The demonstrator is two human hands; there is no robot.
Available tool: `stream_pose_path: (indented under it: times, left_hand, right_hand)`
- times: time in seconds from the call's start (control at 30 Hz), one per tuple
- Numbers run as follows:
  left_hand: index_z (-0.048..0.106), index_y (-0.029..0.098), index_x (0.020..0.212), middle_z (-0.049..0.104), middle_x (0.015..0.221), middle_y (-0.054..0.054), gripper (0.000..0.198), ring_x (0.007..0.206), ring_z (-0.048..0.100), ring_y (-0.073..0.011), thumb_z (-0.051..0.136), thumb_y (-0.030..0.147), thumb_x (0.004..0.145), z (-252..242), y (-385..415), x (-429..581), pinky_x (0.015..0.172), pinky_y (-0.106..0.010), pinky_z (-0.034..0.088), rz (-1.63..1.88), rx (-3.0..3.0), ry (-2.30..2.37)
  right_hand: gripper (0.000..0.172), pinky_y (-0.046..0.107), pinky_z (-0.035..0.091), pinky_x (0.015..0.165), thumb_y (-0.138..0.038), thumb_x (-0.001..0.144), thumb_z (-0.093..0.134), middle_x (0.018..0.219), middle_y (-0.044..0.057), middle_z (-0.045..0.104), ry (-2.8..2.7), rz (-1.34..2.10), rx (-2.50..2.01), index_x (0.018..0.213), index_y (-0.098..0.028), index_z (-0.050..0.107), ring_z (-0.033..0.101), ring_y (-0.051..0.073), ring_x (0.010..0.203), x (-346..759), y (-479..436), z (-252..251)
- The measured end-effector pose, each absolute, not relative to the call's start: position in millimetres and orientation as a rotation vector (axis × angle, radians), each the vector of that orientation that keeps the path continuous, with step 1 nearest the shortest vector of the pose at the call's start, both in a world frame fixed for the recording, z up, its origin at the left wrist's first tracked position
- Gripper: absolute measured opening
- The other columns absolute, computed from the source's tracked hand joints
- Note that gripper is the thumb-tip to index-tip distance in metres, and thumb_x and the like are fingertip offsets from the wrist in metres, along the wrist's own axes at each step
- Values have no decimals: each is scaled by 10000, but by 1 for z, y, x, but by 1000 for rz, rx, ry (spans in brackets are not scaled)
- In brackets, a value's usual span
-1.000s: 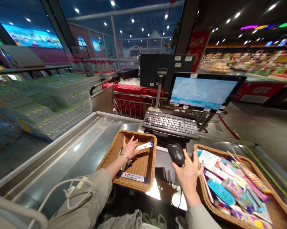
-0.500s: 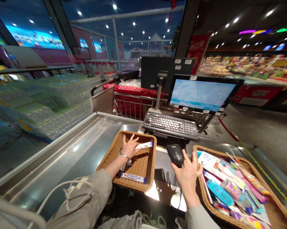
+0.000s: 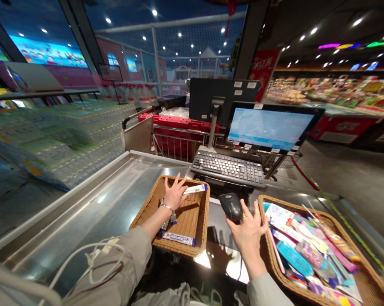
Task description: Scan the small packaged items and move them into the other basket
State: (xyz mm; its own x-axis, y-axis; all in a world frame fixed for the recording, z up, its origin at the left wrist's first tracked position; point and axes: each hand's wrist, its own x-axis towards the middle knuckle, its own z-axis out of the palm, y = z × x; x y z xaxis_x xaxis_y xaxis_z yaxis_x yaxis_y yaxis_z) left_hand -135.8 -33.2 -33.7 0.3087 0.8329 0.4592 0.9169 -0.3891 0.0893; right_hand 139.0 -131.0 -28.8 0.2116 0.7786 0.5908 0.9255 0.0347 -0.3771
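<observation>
Lower centre: left hand [image 3: 175, 194], fingers spread apart, in wicker basket [image 3: 205, 221] beside wrapped packet [image 3: 195, 188]; right hand [image 3: 249, 233], fingers apart, just beside black barcode scanner [image 3: 231, 207].

Two hands [image 3: 175, 194] at a checkout, one bracelet [image 3: 167, 208] on the left wrist, one ring [image 3: 243, 216] on the right hand. Two wicker baskets: left basket [image 3: 203, 221] with two clear packets [image 3: 194, 188] plus a third, half hidden by the wrist; right basket [image 3: 274, 272] with too many items [image 3: 294, 258] to count. One scanner [image 3: 231, 207], one keyboard [image 3: 226, 168], two monitors [image 3: 268, 128], one red crate [image 3: 175, 122], one cable [image 3: 92, 248] across the left sleeve [image 3: 121, 265]. Bottles [image 3: 67, 144] in the background, also past counting.
</observation>
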Motion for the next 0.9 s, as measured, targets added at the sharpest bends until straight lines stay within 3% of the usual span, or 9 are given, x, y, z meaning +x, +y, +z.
stream_pose_path:
  times: [0.47, 0.9]
  left_hand:
    - [683, 285, 1102, 521, 1431, -65, 244, 1440, 267, -351, 566, 344, 897, -21, -29, -110, 1113, -727, -73, -741, -2366, -1557]
    - [667, 292, 1131, 457, 1482, -48, 259, 1459, 211, -348, 549, 346, 906, -20, -28, -94, 1115, -723, -99, -750, -2367, -1500]
  right_hand:
    - [235, 612, 173, 1040, -390, 771, 537, 1208, 65, 670, -1626, -308, -1729, 822, -231, 703, 318, 347, 1370, 135, -134, -19]
    - [196, 606, 121, 1064, -369, 769, 558, 1233, 52, 659, -1641, -285, -1735, 802, -233, 694, 309, 334, 1377, 130, -134, -20]
